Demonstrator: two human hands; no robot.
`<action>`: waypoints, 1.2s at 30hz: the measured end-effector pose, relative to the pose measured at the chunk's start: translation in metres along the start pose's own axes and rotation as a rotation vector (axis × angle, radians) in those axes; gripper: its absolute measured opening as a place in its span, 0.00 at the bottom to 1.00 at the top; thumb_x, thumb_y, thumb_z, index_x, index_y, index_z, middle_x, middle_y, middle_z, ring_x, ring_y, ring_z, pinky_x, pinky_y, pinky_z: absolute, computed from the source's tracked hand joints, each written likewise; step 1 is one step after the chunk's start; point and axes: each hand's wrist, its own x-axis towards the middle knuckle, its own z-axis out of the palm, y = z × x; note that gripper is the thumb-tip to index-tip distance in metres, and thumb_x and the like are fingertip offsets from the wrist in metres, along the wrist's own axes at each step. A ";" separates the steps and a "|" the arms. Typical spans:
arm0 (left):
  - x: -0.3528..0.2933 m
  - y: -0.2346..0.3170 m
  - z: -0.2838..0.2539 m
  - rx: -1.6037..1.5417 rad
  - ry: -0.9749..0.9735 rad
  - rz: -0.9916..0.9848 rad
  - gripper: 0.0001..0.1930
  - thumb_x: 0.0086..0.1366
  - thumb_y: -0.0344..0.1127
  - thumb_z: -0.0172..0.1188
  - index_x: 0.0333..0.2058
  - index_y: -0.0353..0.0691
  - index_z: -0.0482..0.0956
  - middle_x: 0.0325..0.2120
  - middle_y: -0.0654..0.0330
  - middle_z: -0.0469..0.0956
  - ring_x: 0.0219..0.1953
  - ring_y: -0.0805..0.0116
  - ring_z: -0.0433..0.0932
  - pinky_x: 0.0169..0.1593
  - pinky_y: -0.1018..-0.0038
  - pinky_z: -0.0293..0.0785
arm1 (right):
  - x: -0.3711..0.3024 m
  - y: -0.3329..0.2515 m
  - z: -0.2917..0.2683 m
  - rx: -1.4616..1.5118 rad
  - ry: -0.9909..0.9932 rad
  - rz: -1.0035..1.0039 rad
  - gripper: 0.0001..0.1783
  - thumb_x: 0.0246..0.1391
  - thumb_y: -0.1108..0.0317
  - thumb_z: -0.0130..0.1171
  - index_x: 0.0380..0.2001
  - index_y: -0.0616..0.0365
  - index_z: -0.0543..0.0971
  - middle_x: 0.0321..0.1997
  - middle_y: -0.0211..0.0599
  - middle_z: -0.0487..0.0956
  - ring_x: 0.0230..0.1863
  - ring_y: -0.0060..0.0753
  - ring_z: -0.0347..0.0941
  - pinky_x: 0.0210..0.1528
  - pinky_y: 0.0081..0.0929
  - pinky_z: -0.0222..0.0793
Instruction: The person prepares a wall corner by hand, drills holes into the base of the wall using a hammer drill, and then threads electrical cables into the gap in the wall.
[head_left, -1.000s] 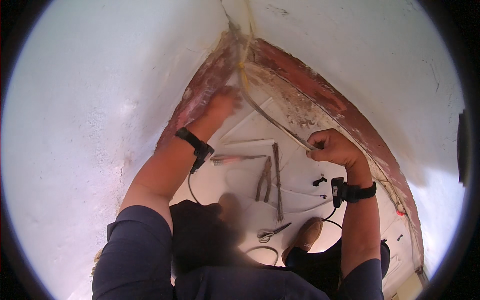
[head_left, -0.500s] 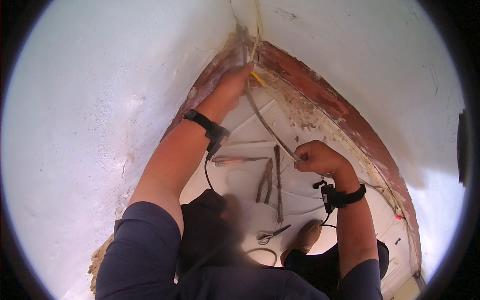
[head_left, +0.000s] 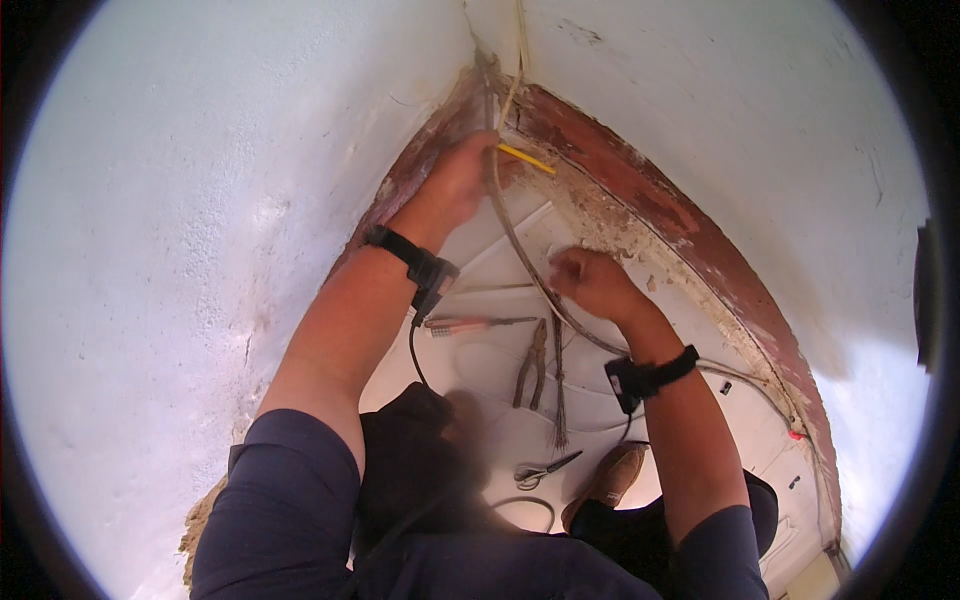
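Note:
My left hand [head_left: 465, 180] is closed around a grey cable [head_left: 517, 240] at the wall corner. A thin yellow strip [head_left: 527, 158] sticks out from its fingers to the right. From there the cable curves down and right, running behind my right forearm. My right hand [head_left: 597, 284] is up off the floor beside the cable's middle stretch. Its fingers are bent and a little blurred, and I cannot tell whether anything is between them. A thin pale cable [head_left: 512, 95] comes down the corner to my left hand.
Pliers [head_left: 531, 368], scissors [head_left: 547, 469], a wire bundle [head_left: 559, 395] and a slim red-and-white tool [head_left: 478, 323] lie on the pale floor. White walls [head_left: 200, 200] with a broken reddish base band [head_left: 690, 230] close in on both sides. My shoe [head_left: 608, 474] is at the front.
My right hand has let go of the cable and moved up and left toward my left hand. More of the yellow strip now shows, pointing right. The cable's lower part has shifted.

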 end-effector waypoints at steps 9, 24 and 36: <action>-0.016 0.004 0.010 -0.076 -0.063 0.013 0.16 0.68 0.40 0.47 0.46 0.35 0.75 0.39 0.55 0.79 0.40 0.64 0.77 0.45 0.69 0.72 | 0.093 -0.049 0.009 1.186 0.348 0.351 0.15 0.65 0.57 0.52 0.47 0.55 0.75 0.43 0.33 0.77 0.43 0.29 0.74 0.46 0.30 0.70; -0.017 -0.007 -0.006 -0.024 0.132 0.131 0.12 0.62 0.39 0.57 0.39 0.37 0.77 0.35 0.60 0.76 0.37 0.68 0.72 0.42 0.70 0.67 | 0.184 -0.010 0.051 0.666 0.456 -0.354 0.05 0.62 0.67 0.52 0.35 0.54 0.75 0.32 0.34 0.76 0.35 0.31 0.72 0.36 0.26 0.67; -0.019 -0.014 0.005 0.203 0.296 0.315 0.14 0.63 0.38 0.53 0.41 0.34 0.76 0.35 0.56 0.75 0.36 0.66 0.70 0.41 0.69 0.66 | 0.197 -0.011 0.046 0.414 0.564 -0.526 0.07 0.60 0.68 0.55 0.40 0.58 0.76 0.34 0.37 0.77 0.36 0.36 0.74 0.41 0.30 0.73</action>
